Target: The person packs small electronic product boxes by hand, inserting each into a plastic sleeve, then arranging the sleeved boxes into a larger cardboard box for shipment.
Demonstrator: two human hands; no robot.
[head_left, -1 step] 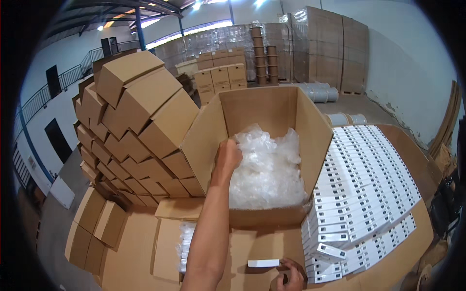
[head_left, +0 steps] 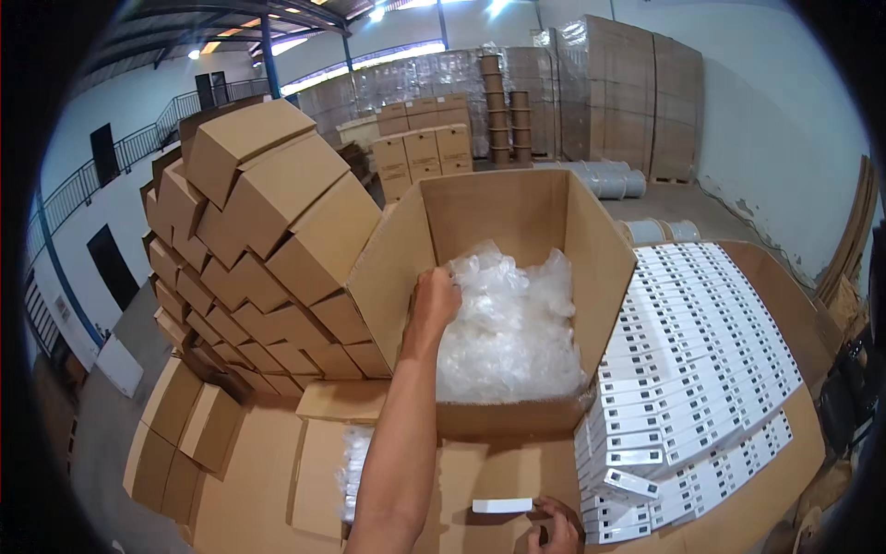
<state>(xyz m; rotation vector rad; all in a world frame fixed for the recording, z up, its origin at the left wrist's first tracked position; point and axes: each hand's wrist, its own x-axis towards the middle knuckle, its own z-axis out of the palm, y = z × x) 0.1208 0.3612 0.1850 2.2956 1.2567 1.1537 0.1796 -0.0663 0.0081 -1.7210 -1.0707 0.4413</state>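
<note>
My left hand (head_left: 437, 297) reaches into a large open cardboard box (head_left: 508, 418), its fingers closed at the left edge of a heap of clear plastic bags (head_left: 508, 323). The fingertips are hidden, but they seem to grip a bag. Low in the view, my right hand (head_left: 556, 528) has its fingers bent at the right end of a small white box (head_left: 501, 506), apparently holding it just over the cardboard surface (head_left: 471, 471). Part of that hand is cut off by the lower edge. Beside it rise stacked rows of similar white boxes (head_left: 683, 369).
A tall stack of brown cartons (head_left: 268, 222) stands at left. Nearer are smaller cartons (head_left: 208, 429) and an open carton (head_left: 318, 471) with plastic-wrapped white packs (head_left: 353, 466), partly behind my left forearm. Metal-looking drums (head_left: 609, 180) and wrapped pallets (head_left: 628, 92) stand farther back.
The view has shifted very slightly; both hands and the things around them stay in the same places.
</note>
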